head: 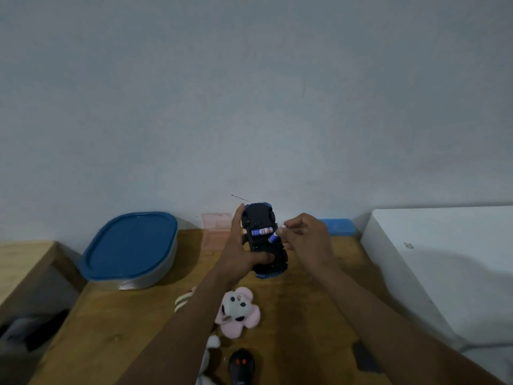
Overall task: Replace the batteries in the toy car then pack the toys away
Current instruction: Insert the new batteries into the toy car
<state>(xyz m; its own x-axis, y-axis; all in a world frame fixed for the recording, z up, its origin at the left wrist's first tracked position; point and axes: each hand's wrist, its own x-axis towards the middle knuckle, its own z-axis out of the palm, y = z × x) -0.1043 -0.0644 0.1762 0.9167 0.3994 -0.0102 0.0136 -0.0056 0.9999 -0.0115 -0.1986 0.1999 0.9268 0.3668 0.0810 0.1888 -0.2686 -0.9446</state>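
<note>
My left hand (241,252) grips a blue toy car (263,241) held upside down above the wooden table (133,323), its black underside facing me. One blue-and-white battery (261,232) lies in the open compartment. My right hand (306,234) pinches a second battery (273,238) by its end, its tip at the compartment's right edge. A black remote control (241,365) lies at the table's near edge. A dark flat piece (365,357) lies near my right forearm; whether it is the battery cover I cannot tell.
A grey storage tub with a blue lid (130,250) stands at the left. A pink flower plush (238,311) and a white plush (206,359) lie under my left forearm. A pinkish clear box (216,222) and a blue object (337,226) sit by the wall. A white surface (444,259) borders the right.
</note>
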